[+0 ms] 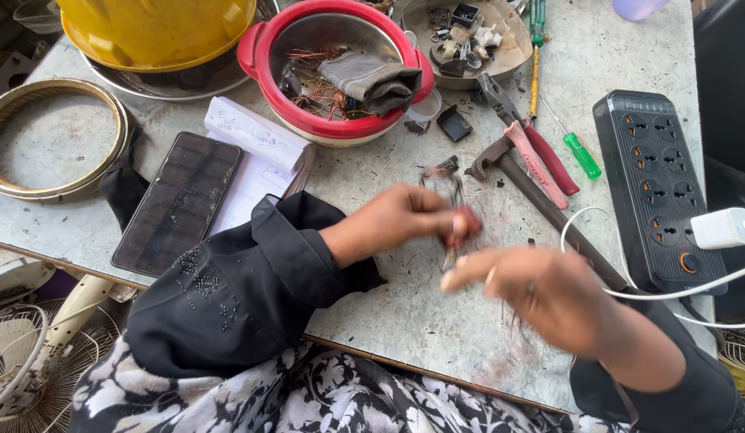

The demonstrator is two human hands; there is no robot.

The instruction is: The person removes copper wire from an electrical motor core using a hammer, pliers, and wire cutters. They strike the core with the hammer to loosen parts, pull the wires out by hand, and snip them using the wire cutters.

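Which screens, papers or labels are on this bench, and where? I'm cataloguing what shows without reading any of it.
Phone: left of centre, lying flat, dark rectangular screen, off.
Notepad: right of the phone and partly under it, white sheets with handwriting, top sheet rolled back.
Pliers: right of centre, red and pink handles, small print on one handle.

The table (437, 313) was matt, speckled stone-like sheet, scratched. The bowl (336, 68) had glossy red plastic outside and dull metal inside. The phone (180, 200) showed glossy glass. The power strip (657, 188) was matt black plastic. The pliers (529, 144) were bare metal with red plastic grips.
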